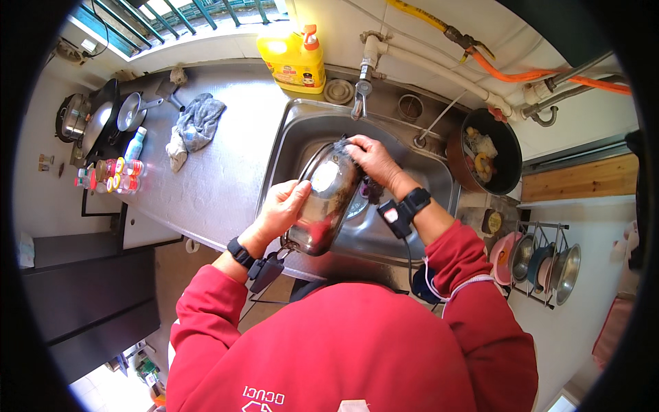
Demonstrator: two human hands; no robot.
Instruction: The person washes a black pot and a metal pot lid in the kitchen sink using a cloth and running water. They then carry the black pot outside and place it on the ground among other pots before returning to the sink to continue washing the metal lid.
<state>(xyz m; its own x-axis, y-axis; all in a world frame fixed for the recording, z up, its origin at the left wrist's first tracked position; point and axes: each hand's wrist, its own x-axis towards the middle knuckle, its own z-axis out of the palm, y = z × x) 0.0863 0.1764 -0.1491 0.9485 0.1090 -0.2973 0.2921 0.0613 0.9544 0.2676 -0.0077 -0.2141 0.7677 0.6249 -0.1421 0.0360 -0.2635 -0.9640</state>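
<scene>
A shiny metal pot (324,206) is tilted on its side over the stainless-steel sink (412,237), with dark stains on its outer surface. My left hand (282,206) grips its left edge, the thumb on top. At the pot's upper end, my right hand (375,158) presses a dark grey scrubber (341,145) against the metal; its fingertips are partly hidden. Something dark and purplish (371,189) lies below my right hand in the sink, beside a clear round item that the pot partly covers. The faucet (362,98) stands above the sink's far edge.
A yellow detergent jug (296,64) stands behind the sink. Right of the basin is a deep pot (484,152) with food scraps. A grey cloth (200,121), several small jars (121,175) and pans (132,112) occupy the left counter. A rack of bowls (538,262) stands at right.
</scene>
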